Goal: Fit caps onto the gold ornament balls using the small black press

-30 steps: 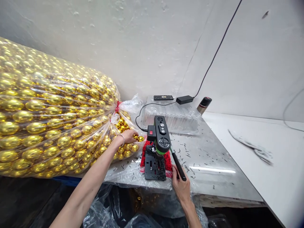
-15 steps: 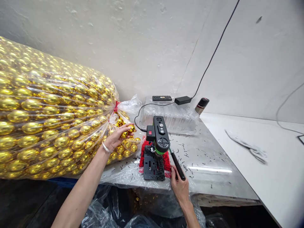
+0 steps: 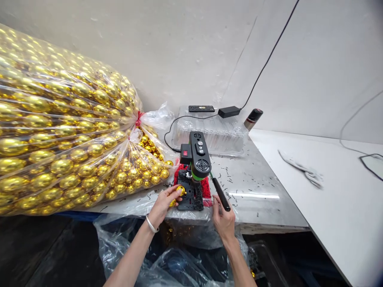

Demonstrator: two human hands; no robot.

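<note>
My left hand [image 3: 165, 202] has its fingers closed on shiny gold balls [image 3: 180, 190], at the left edge of the black base plate [image 3: 185, 199]. That plate belongs to a small black machine [image 3: 200, 154] with a green ring under its head. My right hand [image 3: 224, 216] is beside the black lever handle [image 3: 221, 195], its fingers curled around the lower end. Red material [image 3: 206, 187] strewn with black bits lies under the machine. On the left, a large clear bag [image 3: 74, 139] of gold balls is tied with red, and its torn lower part shows more balls.
Behind the machine is a stack of clear plastic trays [image 3: 211, 137] bearing a phone [image 3: 201, 108] and a black power adapter [image 3: 229, 111]. A bottle [image 3: 253, 118] stands at its right. Gloves [image 3: 302, 169] lie on the white table [image 3: 287, 153]. Clear plastic sheeting [image 3: 176, 259] hangs below the front edge.
My left hand has come away from the bag toward the machine's base, carrying gold balls. My right hand stays at the lever. The whole view has shifted slightly.
</note>
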